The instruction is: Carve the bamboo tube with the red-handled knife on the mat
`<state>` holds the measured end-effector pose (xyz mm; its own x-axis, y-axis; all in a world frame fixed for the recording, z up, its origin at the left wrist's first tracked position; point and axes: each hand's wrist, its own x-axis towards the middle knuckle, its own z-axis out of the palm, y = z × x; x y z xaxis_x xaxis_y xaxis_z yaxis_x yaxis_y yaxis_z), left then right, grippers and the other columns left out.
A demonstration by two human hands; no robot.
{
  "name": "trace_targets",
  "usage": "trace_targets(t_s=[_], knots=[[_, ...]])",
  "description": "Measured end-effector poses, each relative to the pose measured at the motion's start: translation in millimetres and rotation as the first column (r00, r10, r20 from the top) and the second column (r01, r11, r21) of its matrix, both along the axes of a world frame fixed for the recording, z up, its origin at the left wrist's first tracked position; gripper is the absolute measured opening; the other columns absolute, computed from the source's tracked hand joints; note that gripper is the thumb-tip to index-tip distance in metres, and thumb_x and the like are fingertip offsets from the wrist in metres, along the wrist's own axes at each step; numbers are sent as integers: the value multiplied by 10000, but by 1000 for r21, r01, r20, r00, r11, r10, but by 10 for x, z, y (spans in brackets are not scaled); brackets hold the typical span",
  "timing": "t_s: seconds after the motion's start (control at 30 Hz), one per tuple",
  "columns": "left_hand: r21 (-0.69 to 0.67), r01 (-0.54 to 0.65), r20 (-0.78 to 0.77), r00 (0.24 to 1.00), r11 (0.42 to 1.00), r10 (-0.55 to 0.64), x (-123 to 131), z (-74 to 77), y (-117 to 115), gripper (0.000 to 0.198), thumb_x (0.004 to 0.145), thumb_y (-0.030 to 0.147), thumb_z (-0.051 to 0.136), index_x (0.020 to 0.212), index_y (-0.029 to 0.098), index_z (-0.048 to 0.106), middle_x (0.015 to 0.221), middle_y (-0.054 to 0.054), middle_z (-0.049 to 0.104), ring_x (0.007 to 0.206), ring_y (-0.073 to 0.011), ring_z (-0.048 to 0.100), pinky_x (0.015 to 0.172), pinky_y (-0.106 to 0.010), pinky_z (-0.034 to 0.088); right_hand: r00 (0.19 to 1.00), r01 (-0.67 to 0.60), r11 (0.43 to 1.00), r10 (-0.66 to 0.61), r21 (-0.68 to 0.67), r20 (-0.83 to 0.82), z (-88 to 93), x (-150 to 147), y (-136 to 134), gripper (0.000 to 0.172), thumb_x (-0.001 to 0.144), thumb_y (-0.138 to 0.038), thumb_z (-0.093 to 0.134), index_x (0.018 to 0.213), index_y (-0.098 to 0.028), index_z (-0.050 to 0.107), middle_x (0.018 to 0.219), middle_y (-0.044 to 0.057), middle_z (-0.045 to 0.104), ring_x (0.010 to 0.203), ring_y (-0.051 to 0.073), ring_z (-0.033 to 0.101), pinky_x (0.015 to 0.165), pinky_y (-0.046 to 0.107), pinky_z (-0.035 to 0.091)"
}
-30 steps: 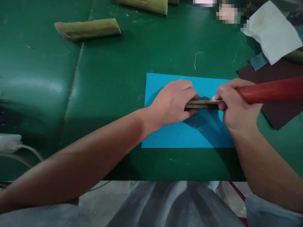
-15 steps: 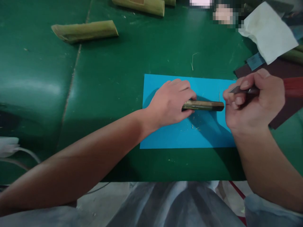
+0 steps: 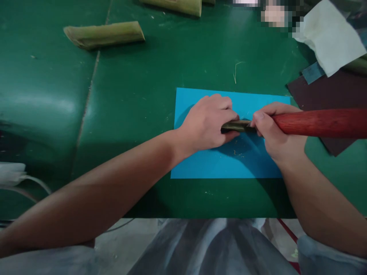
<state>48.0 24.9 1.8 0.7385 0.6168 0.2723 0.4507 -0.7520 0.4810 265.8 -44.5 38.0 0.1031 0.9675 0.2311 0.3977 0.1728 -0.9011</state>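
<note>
A narrow bamboo piece [image 3: 236,126] lies over a blue sheet [image 3: 206,164], its left end inside my left hand [image 3: 210,121], whose fingers and thumb are wrapped round it. My right hand [image 3: 279,128] is closed round the front of a red-handled knife [image 3: 323,123]. The blade tip is at the bamboo, mostly hidden by my right fingers, which also cover the bamboo's right end. Small shavings [image 3: 236,153] lie on the sheet below the bamboo.
On the green table [image 3: 143,91] a cut bamboo tube [image 3: 106,35] lies at the upper left, another [image 3: 174,5] at the top. Dark brown sheets [image 3: 323,93], a blue-grey strip [image 3: 313,73] and white paper [image 3: 332,38] are on the right. A white plug [image 3: 11,173] with cables is at the left.
My right hand has moved left and turned over, bringing the knife from beside the bamboo's right end onto it. My left hand keeps its hold. The whole view has shifted slightly.
</note>
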Motion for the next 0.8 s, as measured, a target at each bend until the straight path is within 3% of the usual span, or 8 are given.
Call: trace_targets(t_s=[0.23, 0.4, 0.57, 0.7, 0.8], knots=[[-29, -12, -26, 1000, 1000, 11, 6, 36, -12, 239, 1027, 464, 768, 1106, 264, 873, 1166, -111, 804, 1009, -293, 698, 881, -470, 503, 999, -34, 998, 34, -49, -4, -53, 5, 97, 398, 930, -615, 860, 671, -338, 742, 587, -27, 600, 583, 209, 576, 633, 421, 520], [-45, -15, -24, 1000, 999, 14, 10, 52, -19, 244, 1029, 445, 744, 1102, 256, 879, 1169, -116, 823, 1018, -295, 711, 878, -469, 518, 998, -55, 997, 54, -46, -10, -46, 21, 85, 341, 918, -569, 884, 695, -335, 776, 611, -31, 650, 587, 204, 604, 652, 419, 543], [-53, -9, 0, 1000, 999, 9, -4, 16, -1, 311, 1007, 496, 776, 1195, 270, 876, 1166, -125, 823, 1041, -325, 722, 878, -506, 531, 994, -105, 994, 105, 1, 12, -30, 89, 32, 308, 949, -614, 875, 804, -343, 849, 762, -26, 795, 675, 217, 707, 650, 406, 540], [-54, -31, 17, 999, 998, 32, -19, -7, 15, 341, 938, 470, 850, 1224, 284, 856, 1183, -104, 835, 1045, -312, 720, 864, -478, 513, 994, -105, 992, 105, 67, 11, -43, 134, 17, 149, 1044, -448, 794, 954, -381, 891, 948, -13, 861, 870, 264, 809, 830, 456, 646], [-61, -29, 24, 999, 998, 31, -31, -10, 37, 294, 957, 447, 826, 1197, 283, 872, 1165, -97, 840, 1022, -294, 706, 873, -475, 510, 993, -112, 986, 114, 124, -10, -53, 161, 36, 58, 1029, -443, 847, 1047, -394, 872, 1024, -2, 851, 869, 262, 804, 823, 462, 660]])
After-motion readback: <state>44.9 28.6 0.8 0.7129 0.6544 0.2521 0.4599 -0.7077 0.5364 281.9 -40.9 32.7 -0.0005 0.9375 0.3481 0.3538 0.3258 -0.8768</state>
